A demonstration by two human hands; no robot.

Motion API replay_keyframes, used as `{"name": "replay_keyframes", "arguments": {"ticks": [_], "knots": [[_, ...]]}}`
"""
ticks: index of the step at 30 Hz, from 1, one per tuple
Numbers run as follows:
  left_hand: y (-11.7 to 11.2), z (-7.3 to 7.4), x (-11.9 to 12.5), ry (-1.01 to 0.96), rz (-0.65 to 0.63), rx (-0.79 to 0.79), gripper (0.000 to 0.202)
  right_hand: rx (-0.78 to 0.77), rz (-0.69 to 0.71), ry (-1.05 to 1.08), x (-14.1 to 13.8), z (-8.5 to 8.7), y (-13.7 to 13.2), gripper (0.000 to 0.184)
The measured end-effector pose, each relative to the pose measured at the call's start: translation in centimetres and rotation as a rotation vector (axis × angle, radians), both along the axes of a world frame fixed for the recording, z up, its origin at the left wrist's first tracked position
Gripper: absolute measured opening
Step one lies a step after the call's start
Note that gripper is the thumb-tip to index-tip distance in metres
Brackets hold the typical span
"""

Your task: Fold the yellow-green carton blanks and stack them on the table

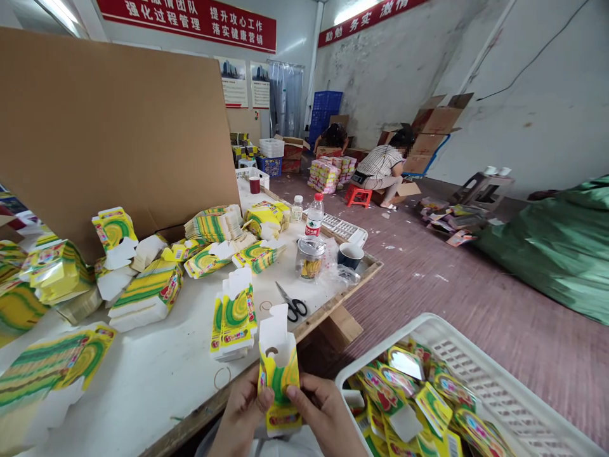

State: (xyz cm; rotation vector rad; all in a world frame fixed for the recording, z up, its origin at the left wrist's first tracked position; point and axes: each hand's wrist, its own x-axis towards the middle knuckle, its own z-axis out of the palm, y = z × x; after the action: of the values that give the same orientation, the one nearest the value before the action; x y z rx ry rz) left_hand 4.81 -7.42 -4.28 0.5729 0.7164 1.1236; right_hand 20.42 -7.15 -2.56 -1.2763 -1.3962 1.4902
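Both my hands hold one small yellow-and-green printed carton [278, 374] upright at the bottom centre, its white top flap standing open. My left hand [242, 416] pinches its left edge with thumb on the front. My right hand [323, 416] grips its right side, thumb pressed on the front panel. A similar carton stack [234, 317] lies on the white table [157, 368] just beyond my hands. A white plastic basket [480, 381] to my right holds several small packets [409, 400].
Piles of flat and folded cartons [143, 285] cover the table's left. Scissors [292, 306], a jar [309, 257], a water bottle [314, 214] and a cup [351, 255] sit near its right edge. A cardboard sheet [114, 133] stands behind. A seated person [383, 168] works far off; green sack [556, 247] right.
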Motion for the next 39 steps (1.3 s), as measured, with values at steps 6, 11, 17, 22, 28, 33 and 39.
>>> {"name": "replay_keyframes", "arguments": {"ticks": [6, 11, 17, 22, 28, 33, 39], "knots": [[0.1, 0.1, 0.2, 0.101, 0.17, -0.033, 0.042, 0.142, -0.03, -0.209, -0.4, -0.3, 0.0, 0.051], [0.3, 0.2, -0.1, 0.267, 0.28, -0.017, 0.044, 0.17, 0.02, -0.309, -0.4, -1.1, 0.0, 0.05], [0.5, 0.1, 0.0, 0.246, 0.274, -0.05, 0.048, 0.154, 0.024, -0.325, -0.4, -1.9, 0.1, 0.047], [0.5, 0.1, -0.1, 0.272, 0.291, -0.057, 0.048, 0.144, 0.017, -0.293, -0.7, -1.7, 0.1, 0.045], [0.4, -0.3, -0.2, 0.24, 0.248, -0.052, 0.042, 0.136, 0.009, -0.284, -0.9, -1.9, -0.1, 0.047], [0.4, -0.5, -0.1, 0.289, 0.245, -0.061, 0.043, 0.135, 0.026, -0.268, -1.0, -2.2, -0.1, 0.048], [0.7, -0.3, -0.1, 0.297, 0.273, -0.055, 0.043, 0.124, 0.016, -0.233, -1.0, -2.0, 0.0, 0.047]]}}
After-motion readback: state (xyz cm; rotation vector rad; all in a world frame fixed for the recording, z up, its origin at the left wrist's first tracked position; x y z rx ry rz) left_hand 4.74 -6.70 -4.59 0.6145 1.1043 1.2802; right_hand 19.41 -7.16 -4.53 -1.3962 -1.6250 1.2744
